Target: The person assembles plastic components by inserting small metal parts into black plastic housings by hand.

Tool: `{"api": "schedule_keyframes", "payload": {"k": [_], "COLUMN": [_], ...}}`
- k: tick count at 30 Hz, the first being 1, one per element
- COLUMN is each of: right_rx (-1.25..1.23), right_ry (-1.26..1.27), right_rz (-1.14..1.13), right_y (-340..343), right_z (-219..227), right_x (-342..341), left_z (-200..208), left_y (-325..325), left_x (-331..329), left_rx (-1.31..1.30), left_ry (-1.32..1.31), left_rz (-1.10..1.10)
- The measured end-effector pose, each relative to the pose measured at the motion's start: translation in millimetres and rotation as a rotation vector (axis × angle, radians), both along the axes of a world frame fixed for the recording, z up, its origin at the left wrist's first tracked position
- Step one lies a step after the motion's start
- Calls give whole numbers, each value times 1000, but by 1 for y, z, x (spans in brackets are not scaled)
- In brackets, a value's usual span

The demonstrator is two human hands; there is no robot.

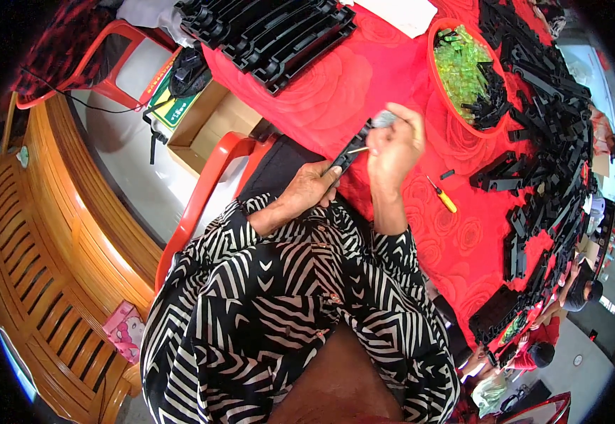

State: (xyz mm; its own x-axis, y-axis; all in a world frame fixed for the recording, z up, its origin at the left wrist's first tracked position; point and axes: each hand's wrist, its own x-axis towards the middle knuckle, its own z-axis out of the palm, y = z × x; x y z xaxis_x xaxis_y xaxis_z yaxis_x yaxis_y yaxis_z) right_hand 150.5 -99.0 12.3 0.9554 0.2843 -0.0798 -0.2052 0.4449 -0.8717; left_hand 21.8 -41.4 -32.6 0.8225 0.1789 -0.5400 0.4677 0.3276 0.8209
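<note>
My left hand [309, 188] is closed around one end of a long, narrow black plastic part [346, 157], its thumb lying along the top. The part points away from me, over the near edge of the red-covered table. Above its far end is my right hand [397, 148], with the fingers curled round a thin-shafted tool [357, 150]. The pale shaft reaches toward the black part; whether it touches cannot be made out. A grey, rounded, blurred piece [383, 119] shows at the fingertips of that hand. To the right lies a screwdriver [446, 201] with a yellow handle, near a small black piece [448, 174].
A red basin [432, 78] holds green translucent pieces and black ones. Black parts [533, 162] are heaped along the right. Black trays [272, 35] sit at the far left. A red chair [205, 191], cardboard box [212, 127] and wooden bench [46, 283] are left. Other people are at right.
</note>
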Motion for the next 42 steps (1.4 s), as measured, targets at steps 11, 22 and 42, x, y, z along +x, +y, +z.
{"api": "schedule_keyframes", "payload": {"k": [11,22,42], "right_rx": [-614,-751,-507], "right_ry": [-329,-448,-634], "right_rz": [-4,189,-37], "right_y": [-65,-67,-65], "right_z": [15,-1,-3], "right_x": [21,18,5], "left_z": [20,29,29], "left_y": [9,6,1], "left_x": [-4,1,4], "left_rx": [-261,-320,82], "left_ry": [-146,-270,-200], "left_rz": [-113,-268,-170]}}
